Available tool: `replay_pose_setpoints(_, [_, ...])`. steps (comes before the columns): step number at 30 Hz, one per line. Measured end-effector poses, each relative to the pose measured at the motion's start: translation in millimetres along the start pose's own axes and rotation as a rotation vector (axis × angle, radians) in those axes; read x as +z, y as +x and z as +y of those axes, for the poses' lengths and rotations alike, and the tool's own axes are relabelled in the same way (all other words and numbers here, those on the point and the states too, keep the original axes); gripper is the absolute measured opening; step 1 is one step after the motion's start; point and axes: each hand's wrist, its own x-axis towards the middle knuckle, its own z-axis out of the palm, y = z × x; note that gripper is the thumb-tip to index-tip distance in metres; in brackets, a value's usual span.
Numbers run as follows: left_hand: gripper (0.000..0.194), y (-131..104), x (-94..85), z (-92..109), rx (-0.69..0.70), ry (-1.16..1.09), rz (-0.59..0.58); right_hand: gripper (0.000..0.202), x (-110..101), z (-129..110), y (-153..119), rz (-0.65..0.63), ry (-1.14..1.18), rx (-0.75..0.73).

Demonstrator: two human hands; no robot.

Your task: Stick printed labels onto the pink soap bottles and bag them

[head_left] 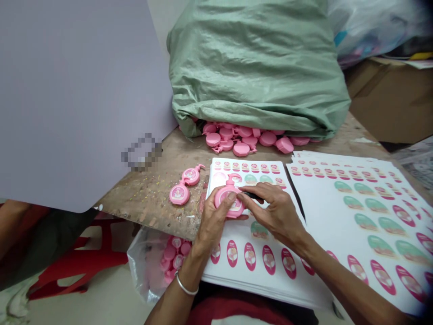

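Note:
My left hand (213,221) grips a pink round plastic case (227,198) with a small neck on top, holding it over a white sticker sheet (243,234). My right hand (275,210) rests on the case's right side, fingers pressed at its face, with a thin dark tool (253,196) under the fingertips. The sheet carries pink and green oval stickers. Two finished pink cases (184,186) with stickers on lie on the worn table (152,189) to the left.
A green sack (257,67) at the back spills several pink cases (243,140). More sticker sheets (365,212) lie at right. A clear bag of pink cases (169,259) hangs below the table edge. A red stool (81,262) stands lower left; a cardboard box (392,99) back right.

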Motion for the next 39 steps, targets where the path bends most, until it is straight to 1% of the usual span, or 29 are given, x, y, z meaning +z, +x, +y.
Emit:
replay_pose_setpoints(1, [0.032, -1, 0.1, -1, 0.025, 0.027, 0.028, 0.024, 0, 1, 0, 0.0, -0.085, -0.004])
replay_pose_setpoints(3, [0.03, -2, 0.3, -5, 0.061, 0.078, 0.083, 0.033, 2, 0, -1, 0.022, -0.235, 0.034])
replay_pose_setpoints(4, [0.03, -2, 0.2, -7, 0.067, 0.121, 0.126, 0.039, 6, -1, -1, 0.043, -0.252, 0.073])
replay_pose_setpoints(5, [0.03, -3, -0.1, -9, 0.067, 0.174, 0.182, 0.046, 10, -3, -2, 0.055, -0.214, 0.117])
replay_pose_setpoints(8, [0.028, -2, -4.6, -13, 0.091, 0.322, 0.37, 0.06, 28, -8, -1, 0.058, 0.044, 0.208])
replay_pose_setpoints(10, [0.028, 0, -13.3, -11, 0.125, 0.369, 0.427, 0.062, 37, 1, 5, 0.053, 0.098, 0.229])
replay_pose_setpoints(12, [0.031, 6, -28.5, -6, 0.167, 0.434, 0.458, 0.058, 38, 24, 18, 0.042, 0.032, 0.238])
replay_pose_setpoints(15, [0.041, 19, -59.3, 4, 0.241, 0.624, 0.555, 0.042, 27, 76, 52, -0.013, -0.136, 0.275])
replay_pose_setpoints(17, [0.044, 31, -80.2, 11, 0.304, 0.747, 0.612, 0.043, 23, 107, 79, -0.004, -0.256, 0.315])
replay_pose_setpoints(18, [0.044, 37, -89.8, 13, 0.336, 0.803, 0.638, 0.045, 25, 117, 91, 0.0, -0.293, 0.33])
replay_pose_setpoints(19, [0.044, 45, -98.7, 16, 0.361, 0.857, 0.667, 0.047, 29, 124, 103, 0.001, -0.314, 0.343])
replay_pose_setpoints(21, [0.043, 60, -114.7, 21, 0.377, 0.975, 0.718, 0.048, 43, 129, 121, -0.011, -0.324, 0.359])
replay_pose_setpoints(23, [0.042, 72, -127.2, 27, 0.395, 1.123, 0.719, 0.045, 58, 127, 133, -0.019, -0.314, 0.38])
replay_pose_setpoints(25, [0.041, 79, -133.0, 33, 0.473, 1.275, 0.714, 0.042, 67, 124, 140, -0.025, -0.277, 0.415])
replay_pose_setpoints(27, [0.04, 78, -128.4, 39, 0.615, 1.348, 0.748, 0.04, 66, 123, 146, -0.036, -0.218, 0.473])
replay_pose_setpoints(28, [0.038, 76, -121.6, 41, 0.687, 1.321, 0.764, 0.04, 61, 122, 147, -0.047, -0.179, 0.508])
replay_pose_setpoints(29, [0.036, 72, -112.0, 43, 0.745, 1.248, 0.756, 0.042, 54, 120, 148, -0.064, -0.13, 0.54])
replay_pose_setpoints(30, [0.032, 67, -100.1, 44, 0.77, 1.14, 0.715, 0.044, 45, 116, 146, -0.087, -0.071, 0.565])
replay_pose_setpoints(31, [0.028, 63, -86.7, 45, 0.75, 0.999, 0.647, 0.046, 36, 111, 143, -0.117, 0.0, 0.58])
replay_pose_setpoints(32, [0.026, 60, -72.3, 44, 0.682, 0.844, 0.562, 0.048, 28, 102, 138, -0.153, 0.075, 0.582])
replay_pose_setpoints(33, [0.025, 58, -57.8, 43, 0.551, 0.673, 0.467, 0.05, 21, 91, 131, -0.19, 0.142, 0.573])
replay_pose_setpoints(35, [0.033, 58, -31.1, 38, 0.267, 0.28, 0.241, 0.054, 14, 63, 111, -0.291, 0.359, 0.553])
replay_pose_setpoints(36, [0.039, 58, -19.9, 35, 0.155, 0.08, 0.124, 0.055, 13, 47, 101, -0.357, 0.515, 0.553])
replay_pose_setpoints(37, [0.045, 59, -10.4, 32, 0.061, -0.087, 0.022, 0.054, 13, 32, 90, -0.435, 0.748, 0.571])
replay_pose_setpoints(38, [0.049, 60, -3.0, 29, -0.008, -0.228, -0.052, 0.054, 15, 18, 81, -0.5, 0.948, 0.594])
replay_pose_setpoints(39, [0.05, 59, 2.5, 28, -0.056, -0.337, -0.092, 0.054, 16, 6, 73, -0.539, 1.088, 0.607])
